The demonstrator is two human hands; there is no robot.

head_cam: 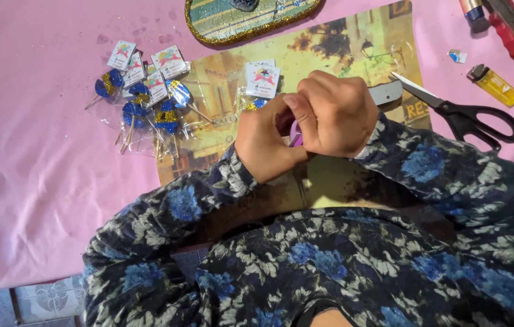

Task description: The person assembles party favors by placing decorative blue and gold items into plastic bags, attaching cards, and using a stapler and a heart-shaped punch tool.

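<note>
Floral sleeves lead up — both hands pinch 1 small purple object together.

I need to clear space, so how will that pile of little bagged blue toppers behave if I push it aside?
The bagged toppers look light. Their clear wrappers would probably slide easily on the pink cloth and fan apart rather than move together. The thin sticks could snag or bend.

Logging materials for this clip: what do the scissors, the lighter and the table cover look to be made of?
Scissors: bare grey metal blades and black handles, likely plastic, matte. Lighter: see-through yellow body, probably plastic, with a shiny metal cap. Table cover: pink sheet with soft creases and a slight sheen, possibly plastic or paper; the look leaves it open.
</note>
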